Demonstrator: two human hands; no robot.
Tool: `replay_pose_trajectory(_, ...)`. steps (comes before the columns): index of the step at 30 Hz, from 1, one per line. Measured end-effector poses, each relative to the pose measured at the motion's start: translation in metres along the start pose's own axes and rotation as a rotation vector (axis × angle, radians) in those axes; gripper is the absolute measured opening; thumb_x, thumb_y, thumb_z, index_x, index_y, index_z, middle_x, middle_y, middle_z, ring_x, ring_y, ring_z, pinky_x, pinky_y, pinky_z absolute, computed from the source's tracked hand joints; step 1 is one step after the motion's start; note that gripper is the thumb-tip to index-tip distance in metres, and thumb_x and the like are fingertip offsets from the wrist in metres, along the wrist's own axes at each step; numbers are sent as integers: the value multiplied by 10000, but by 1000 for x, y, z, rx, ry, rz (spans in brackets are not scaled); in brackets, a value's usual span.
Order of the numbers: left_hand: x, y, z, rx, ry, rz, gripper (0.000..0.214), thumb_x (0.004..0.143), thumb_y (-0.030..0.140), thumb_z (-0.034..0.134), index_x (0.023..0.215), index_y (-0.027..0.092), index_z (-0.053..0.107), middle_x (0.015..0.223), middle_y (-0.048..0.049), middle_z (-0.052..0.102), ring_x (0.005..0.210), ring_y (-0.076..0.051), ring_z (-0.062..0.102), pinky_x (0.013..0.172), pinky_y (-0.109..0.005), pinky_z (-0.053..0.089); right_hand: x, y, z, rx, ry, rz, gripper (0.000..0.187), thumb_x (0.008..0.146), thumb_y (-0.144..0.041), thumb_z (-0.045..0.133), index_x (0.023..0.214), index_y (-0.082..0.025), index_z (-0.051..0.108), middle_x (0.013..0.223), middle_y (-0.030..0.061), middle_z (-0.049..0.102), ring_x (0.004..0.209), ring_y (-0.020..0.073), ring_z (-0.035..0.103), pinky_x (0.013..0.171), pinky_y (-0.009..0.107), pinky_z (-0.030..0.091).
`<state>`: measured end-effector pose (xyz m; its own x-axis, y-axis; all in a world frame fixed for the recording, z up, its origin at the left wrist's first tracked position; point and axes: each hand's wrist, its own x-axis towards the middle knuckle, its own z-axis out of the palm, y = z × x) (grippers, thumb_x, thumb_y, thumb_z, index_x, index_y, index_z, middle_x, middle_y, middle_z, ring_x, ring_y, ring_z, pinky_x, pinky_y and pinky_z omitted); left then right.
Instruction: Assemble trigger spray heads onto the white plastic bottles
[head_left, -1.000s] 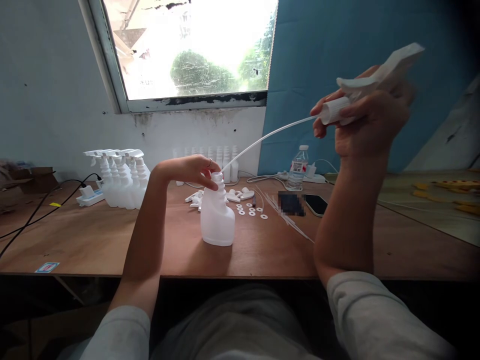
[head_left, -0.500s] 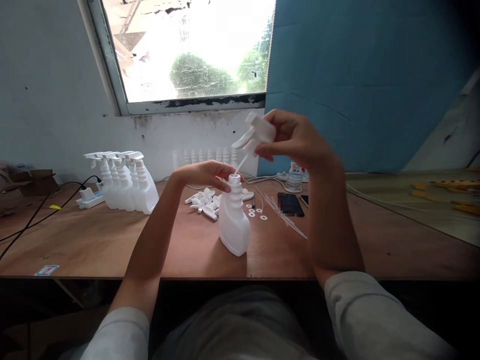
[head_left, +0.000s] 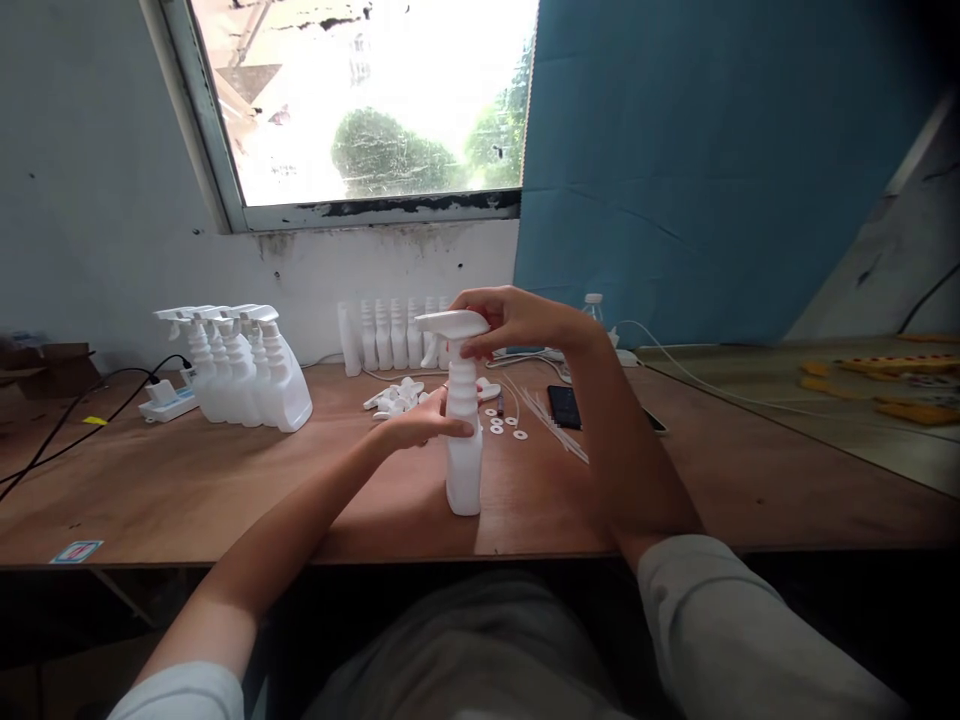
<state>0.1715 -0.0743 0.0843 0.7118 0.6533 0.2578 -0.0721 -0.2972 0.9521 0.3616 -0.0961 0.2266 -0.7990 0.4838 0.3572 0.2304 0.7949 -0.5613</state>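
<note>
A white spray bottle (head_left: 464, 470) stands upright on the brown table, narrow side towards me. My left hand (head_left: 426, 420) is closed around its ribbed middle, thumb across the front. On the bottle's neck sits a white trigger sprayer head (head_left: 452, 323), its nozzle pointing left. My right hand (head_left: 510, 320) grips that head from the right, with fingers behind and thumb in front. The dip tube is out of sight. Just behind the bottle lies a pile of loose white sprayer heads (head_left: 397, 398), and to its right are several white ring washers (head_left: 496, 426).
Several bottles with sprayer heads (head_left: 247, 380) stand at the left beside a power strip (head_left: 169, 402). More white bottles (head_left: 390, 335) line the wall. Thin tubes (head_left: 551, 425), a dark phone (head_left: 564, 406) and a clear water bottle (head_left: 593, 304) are at the right.
The sprayer head has come down onto the bottle's neck, its tube now out of sight. My left hand has moved from the neck to the middle, and the bottle has turned.
</note>
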Motion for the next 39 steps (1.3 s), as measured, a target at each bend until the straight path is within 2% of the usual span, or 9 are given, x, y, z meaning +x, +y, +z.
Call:
replay_pose_trajectory(6, -3, 10, 2, 0, 7, 9, 719, 563, 290, 802, 1215, 216, 507, 1143, -89, 603, 1038, -246, 565, 870, -348, 455, 5, 14, 1, 111, 22, -32, 347, 642, -310, 808, 916, -168, 648, 751, -15, 608, 660, 110, 555, 568, 205, 456)
replay_pose_trajectory(11, -8, 15, -17, -56, -73, 9, 716, 609, 270, 719, 1295, 234, 519, 1180, -85, 632, 1121, -281, 566, 954, -401, 430, 14, 37, 7, 313, 32, -8, 309, 650, -258, 799, 907, -144, 670, 820, 27, 658, 753, 153, 611, 664, 255, 497)
replay_pose_trajectory(18, -5, 1, -31, -81, 15, -50, 727, 622, 231, 656, 1331, 275, 496, 1263, -72, 608, 1204, -281, 532, 996, -414, 430, 31, 73, 29, 684, -47, -23, 302, 722, -313, 753, 923, -110, 656, 847, 82, 685, 730, 171, 646, 638, 278, 531)
replay_pose_trajectory(21, -8, 10, -40, 63, -10, -111, 720, 662, 278, 694, 1344, 254, 466, 1282, -89, 592, 1225, -261, 519, 1015, -399, 426, 35, 79, 47, 822, -36, 17, 334, 739, -357, 735, 930, -104, 631, 839, 87, 682, 716, 176, 655, 601, 269, 540)
replay_pose_trajectory(25, -19, 47, -68, 468, -234, -279, 597, 677, 369, 760, 1218, 197, 578, 1221, -110, 622, 1131, -235, 587, 938, -348, 483, 31, 74, 73, 949, 167, -9, 324, 751, -376, 722, 939, -140, 603, 791, 36, 654, 691, 161, 648, 663, 301, 566)
replay_pose_trajectory(27, -23, 72, -82, 652, -180, -238, 488, 743, 421, 703, 1166, 194, 618, 1154, -99, 656, 1068, -215, 621, 914, -343, 499, 29, 70, 83, 963, 276, -56, 318, 766, -408, 706, 927, -160, 587, 742, 9, 623, 626, 144, 624, 605, 288, 556)
replay_pose_trajectory(29, -24, 97, -89, 764, 42, -51, 442, 804, 462, 633, 1147, 185, 632, 1077, -101, 679, 979, -194, 649, 878, -344, 519, 28, 66, 90, 958, 338, -83, 322, 778, -431, 693, 921, -166, 578, 719, 2, 604, 590, 136, 606, 568, 279, 541)
replay_pose_trajectory(33, -19, 140, -72, 774, 386, 308, 487, 929, 531, 418, 1218, 178, 589, 1108, -128, 657, 938, -175, 659, 775, -300, 550, 32, 65, 95, 946, 379, -77, 338, 784, -456, 684, 920, -164, 581, 717, 7, 596, 572, 128, 591, 555, 276, 529)
replay_pose_trajectory(39, -5, 153, -33, 1043, 376, 295, 468, 856, 474, 558, 1222, 187, 610, 1000, -76, 689, 904, -164, 643, 778, -257, 506, 35, 67, 97, 914, 427, -87, 348, 778, -481, 673, 897, -171, 567, 714, 13, 601, 571, 133, 582, 560, 286, 529)
